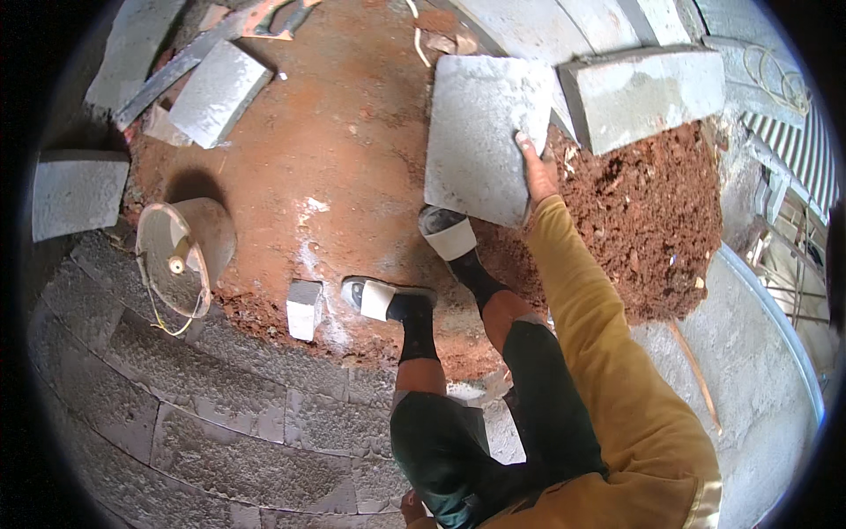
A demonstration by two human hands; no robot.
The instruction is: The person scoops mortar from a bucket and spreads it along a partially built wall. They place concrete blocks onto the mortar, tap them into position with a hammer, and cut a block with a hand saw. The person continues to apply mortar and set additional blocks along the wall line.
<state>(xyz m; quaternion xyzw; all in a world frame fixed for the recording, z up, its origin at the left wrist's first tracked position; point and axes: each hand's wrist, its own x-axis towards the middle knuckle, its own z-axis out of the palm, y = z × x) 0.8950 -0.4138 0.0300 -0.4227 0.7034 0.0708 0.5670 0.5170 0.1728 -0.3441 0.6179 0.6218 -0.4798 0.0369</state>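
Note:
A large flat grey concrete block (480, 132) is held by its right edge in my right hand (538, 167). The thumb lies across the block's upper face, and the other fingers are hidden behind the edge. The block is above the reddish earth, beside my right foot. My left hand (412, 507) shows only in part at the lower edge, next to my left thigh; its fingers are too hidden to make out.
A bucket (224, 231) with a wire handle stands at left. Grey blocks (220, 93) and a handsaw (280, 19) lie at upper left. A small block piece (305, 309) sits by my left foot. Another long block (648, 97) rests beside loose red soil (643, 212). A block wall (256, 406) runs along the lower left.

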